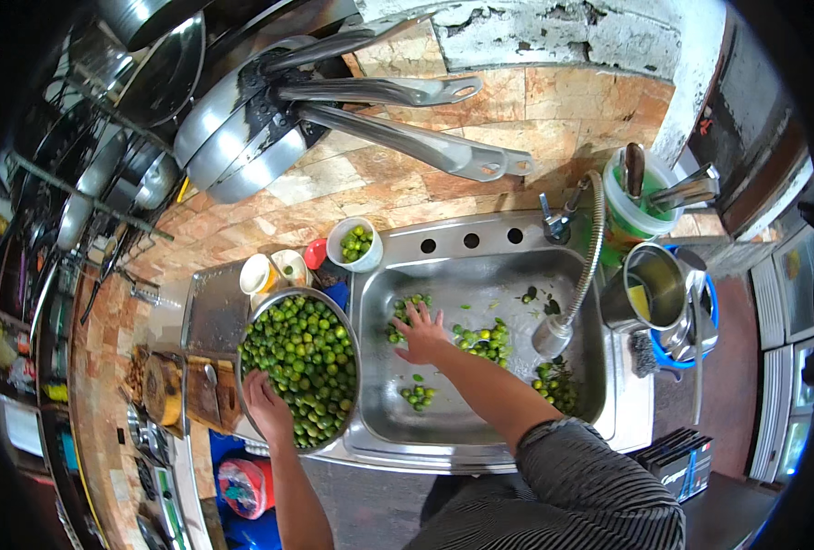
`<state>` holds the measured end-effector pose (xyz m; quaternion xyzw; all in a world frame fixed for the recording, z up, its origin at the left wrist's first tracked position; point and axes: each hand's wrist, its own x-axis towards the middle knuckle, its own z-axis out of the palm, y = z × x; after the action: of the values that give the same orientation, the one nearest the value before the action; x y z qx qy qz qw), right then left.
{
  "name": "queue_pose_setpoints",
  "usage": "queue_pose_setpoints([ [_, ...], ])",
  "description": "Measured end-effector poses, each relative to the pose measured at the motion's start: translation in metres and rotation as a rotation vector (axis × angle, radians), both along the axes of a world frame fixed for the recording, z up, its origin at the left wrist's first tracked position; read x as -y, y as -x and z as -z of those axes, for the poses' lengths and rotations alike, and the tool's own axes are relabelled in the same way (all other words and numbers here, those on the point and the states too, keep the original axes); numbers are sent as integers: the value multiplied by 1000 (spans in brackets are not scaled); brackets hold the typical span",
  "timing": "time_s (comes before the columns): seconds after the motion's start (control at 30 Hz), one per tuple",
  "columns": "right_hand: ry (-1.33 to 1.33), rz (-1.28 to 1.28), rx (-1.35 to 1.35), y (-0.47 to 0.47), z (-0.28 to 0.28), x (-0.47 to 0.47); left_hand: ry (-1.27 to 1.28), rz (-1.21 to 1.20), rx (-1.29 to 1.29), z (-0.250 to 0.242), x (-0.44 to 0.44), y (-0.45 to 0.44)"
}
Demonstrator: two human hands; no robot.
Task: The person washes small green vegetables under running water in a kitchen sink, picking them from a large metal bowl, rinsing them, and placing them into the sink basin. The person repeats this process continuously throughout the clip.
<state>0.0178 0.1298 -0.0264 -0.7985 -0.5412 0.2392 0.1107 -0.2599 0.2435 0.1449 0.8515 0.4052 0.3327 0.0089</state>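
Observation:
A large round metal bowl, heaped with small green limes, stands left of the sink. My left hand lies over the bowl's near left rim, with its fingertips at the limes; whether it grips the rim or any fruit is hidden. Inside the stainless steel sink, my right hand spreads its fingers beside a small group of limes, partly covering them. Other limes sit in loose clusters: a middle one, a near one and one with stems in the right corner.
A white tub of limes stands behind the bowl. A flexible faucet hose arches down into the sink's right side. Right of it are a metal pitcher and a scouring pad. Pans with long handles hang above; a cutting board lies left.

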Motion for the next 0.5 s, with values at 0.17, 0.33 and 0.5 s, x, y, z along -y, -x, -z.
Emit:
queue_pose_setpoints([
  [0.17, -59, -16, 129, -6, 41, -50, 84, -86, 33, 44, -27, 40],
  [0.33, -164, 1, 146, 7, 80, -3, 178, -145, 14, 71, -29, 65],
  [0.5, -144, 35, 32, 12, 92, 33, 217, -150, 74, 77, -23, 63],
])
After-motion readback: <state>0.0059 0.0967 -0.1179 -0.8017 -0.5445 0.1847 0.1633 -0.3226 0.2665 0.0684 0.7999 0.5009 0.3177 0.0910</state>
